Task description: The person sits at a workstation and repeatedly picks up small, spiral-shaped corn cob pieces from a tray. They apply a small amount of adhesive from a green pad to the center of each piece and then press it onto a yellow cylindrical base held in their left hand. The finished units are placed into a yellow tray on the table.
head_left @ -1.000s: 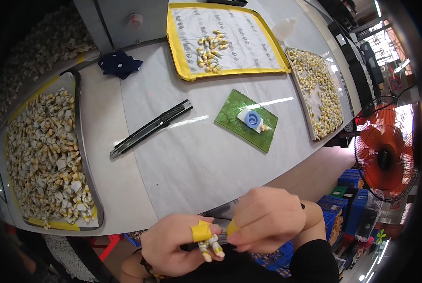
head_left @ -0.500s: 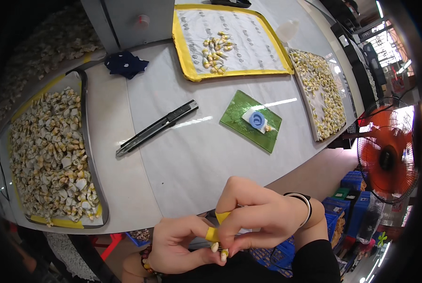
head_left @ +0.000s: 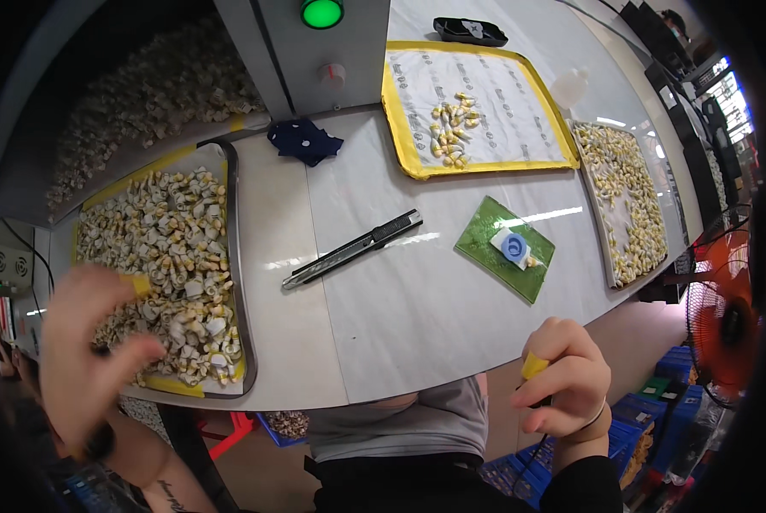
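Observation:
My left hand (head_left: 92, 350), smeared by motion, is over the near left part of a dark-edged tray (head_left: 244, 342) heaped with small white-and-yellow tooth-shaped pieces (head_left: 173, 248). Its thumb and index finger are spread apart, and a yellow cover (head_left: 139, 284) wraps a finger. Beyond the table's front edge, at the right, my right hand (head_left: 571, 376) is raised with curled fingers. A yellow cover (head_left: 534, 366) is on one of its fingers. Something dark shows between the thumb and fingers, too small to name.
On the table lie a black utility knife (head_left: 353, 248) and a green plate (head_left: 490, 235) with a blue-and-white block (head_left: 513, 248). Behind are a yellow-edged tray (head_left: 485, 169), a dark blue cloth (head_left: 304, 141) and a grey machine housing (head_left: 314, 68). Another filled tray (head_left: 612, 256) and an orange fan (head_left: 729, 316) are right.
My hands were together at the front edge, pinching small pieces. They have parted: the left moved to the left tray, the right moved right. The view has shifted to the left.

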Tool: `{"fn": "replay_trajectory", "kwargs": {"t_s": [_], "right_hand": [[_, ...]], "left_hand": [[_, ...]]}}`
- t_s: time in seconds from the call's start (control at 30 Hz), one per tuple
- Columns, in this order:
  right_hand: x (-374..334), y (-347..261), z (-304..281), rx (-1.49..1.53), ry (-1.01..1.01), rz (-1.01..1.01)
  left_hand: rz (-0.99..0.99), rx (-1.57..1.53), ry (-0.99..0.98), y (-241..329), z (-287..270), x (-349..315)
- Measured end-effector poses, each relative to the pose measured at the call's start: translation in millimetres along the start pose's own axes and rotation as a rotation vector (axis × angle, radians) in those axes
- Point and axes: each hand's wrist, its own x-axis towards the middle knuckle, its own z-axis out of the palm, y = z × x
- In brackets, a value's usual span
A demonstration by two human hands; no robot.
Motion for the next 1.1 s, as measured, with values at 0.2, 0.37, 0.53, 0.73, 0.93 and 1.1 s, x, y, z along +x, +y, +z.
{"fn": "replay_trajectory", "kwargs": {"t_s": [0.2, 0.37, 0.53, 0.73, 0.93, 1.1], "right_hand": [[7.7, -3.5, -0.9, -0.095, -0.077, -0.096], [-5.2, -8.9, -14.3, -0.112, -0.018, -0.060], [-6.6, -13.6, -34.1, -0.221, 0.036, 0.077], [53.7, -21.7, -69.2, -0.892, -0.381, 0.181], [118.2, 47.4, -112.5, -0.895, -0.312, 0.198], [172.4, 87.7, -81.7, -0.849, -0.356, 0.041]], "left_hand": [[-0.331, -0.072, 0.073, -122.8, 43.3, 104.1], [-0.360, -0.117, 0.045, -185.2, 78.2, 118.6], [-0.339, -0.123, 0.035, -188.4, 97.8, 121.8], [-0.405, -0.403, 0.066, -161.0, 47.5, 108.1], [-0.136, -0.975, 0.146, 15.1, 30.8, 54.7], [0.496, -1.321, -0.738, 97.0, 35.9, 8.9]]}}
